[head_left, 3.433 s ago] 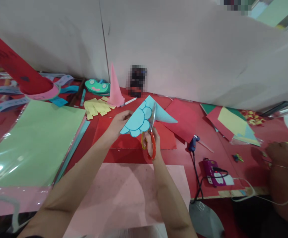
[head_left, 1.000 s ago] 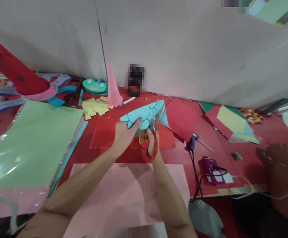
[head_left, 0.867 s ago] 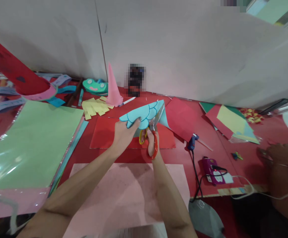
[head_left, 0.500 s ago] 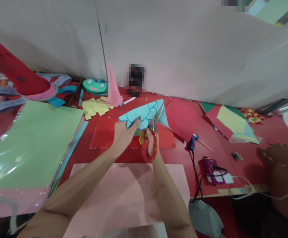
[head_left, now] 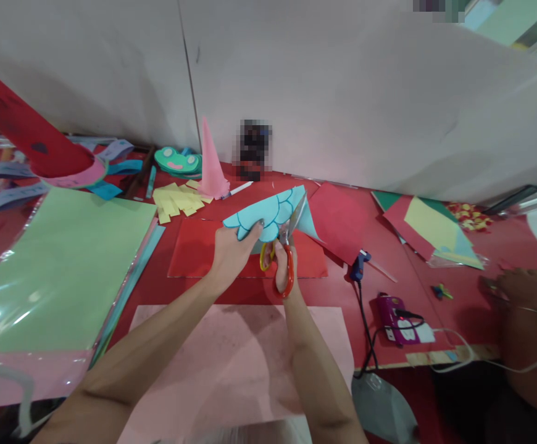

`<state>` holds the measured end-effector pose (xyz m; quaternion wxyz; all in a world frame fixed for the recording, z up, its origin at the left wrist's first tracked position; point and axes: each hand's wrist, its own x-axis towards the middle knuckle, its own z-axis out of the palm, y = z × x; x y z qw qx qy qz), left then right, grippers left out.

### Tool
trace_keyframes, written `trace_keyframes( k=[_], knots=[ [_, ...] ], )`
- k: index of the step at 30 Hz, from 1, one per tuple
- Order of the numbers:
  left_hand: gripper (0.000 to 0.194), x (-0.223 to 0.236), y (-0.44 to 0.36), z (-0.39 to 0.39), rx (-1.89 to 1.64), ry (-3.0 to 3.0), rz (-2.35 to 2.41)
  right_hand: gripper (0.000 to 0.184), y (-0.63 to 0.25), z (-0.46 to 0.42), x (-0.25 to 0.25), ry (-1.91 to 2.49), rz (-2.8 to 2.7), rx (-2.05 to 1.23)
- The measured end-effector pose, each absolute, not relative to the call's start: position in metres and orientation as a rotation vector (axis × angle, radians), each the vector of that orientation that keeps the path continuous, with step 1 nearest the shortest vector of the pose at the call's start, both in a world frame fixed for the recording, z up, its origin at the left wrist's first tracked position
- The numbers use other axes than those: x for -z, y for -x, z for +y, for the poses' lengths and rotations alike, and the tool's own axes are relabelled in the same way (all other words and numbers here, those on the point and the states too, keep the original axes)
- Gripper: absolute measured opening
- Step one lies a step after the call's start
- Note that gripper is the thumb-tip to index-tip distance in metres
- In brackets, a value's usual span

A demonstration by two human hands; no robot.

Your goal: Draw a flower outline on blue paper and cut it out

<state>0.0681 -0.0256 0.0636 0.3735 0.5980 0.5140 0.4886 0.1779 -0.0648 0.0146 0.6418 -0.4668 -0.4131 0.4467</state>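
My left hand pinches a light blue paper with dark blue scalloped lines, thumb on top and the other fingers hidden beneath. My right hand is closed round the handles of a pair of scissors, one loop orange and one yellow. The blades lie at the paper's right part, beside the drawn scallops, and a flap of blue paper hangs to their right. Under both hands lies a bright red sheet. A pale pink sheet is below my forearms.
A pink paper cone, yellow paper strips and green frog cutouts stand behind. Green sheets in plastic lie left. A glue gun, a purple power box and a co-worker's hand are right.
The blue paper and my left hand have shifted very slightly to the right. The scissor blades look a little closer together. Everything else stays put.
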Motion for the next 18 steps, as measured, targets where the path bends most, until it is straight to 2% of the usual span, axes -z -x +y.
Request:
trace_keyframes(
  k=[18],
  knots=[
    [0.022,-0.0554,-0.0742,-0.0302,-1.285,-1.559,1.303,0.028,-0.1767,-0.0639,-0.0094,1.057,-0.945,-0.988]
  ],
)
